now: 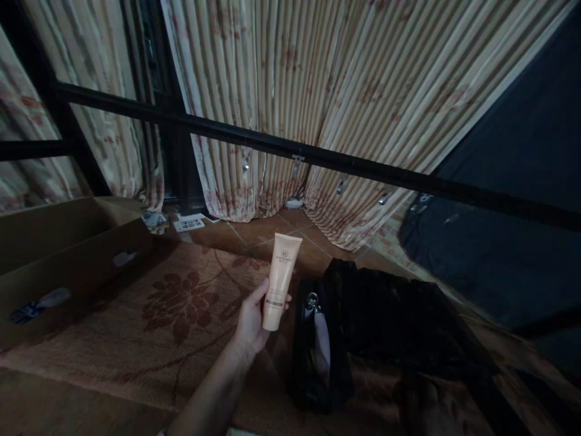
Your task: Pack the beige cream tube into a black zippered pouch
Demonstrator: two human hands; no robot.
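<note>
My left hand (252,321) reaches up from the bottom with its palm turned up, closed around the lower part of a squeeze tube (281,272). The tube is pale peach, with its flat crimped end up and its cap end down. Dark print and a small round logo show on its front. My thumb lies along its left side, and fingertips show at its right edge. Just right of the tube is a black bag (302,363) with a metal ring and a pale strap (322,345). My right hand cannot be made out.
An open cardboard box (82,260) stands at the left on a reddish floral mat (118,321). A black metal bar (254,138) crosses before striped curtains (290,72). Black cloth (390,309) lies at the right. A printed card (188,224) rests on the tiles.
</note>
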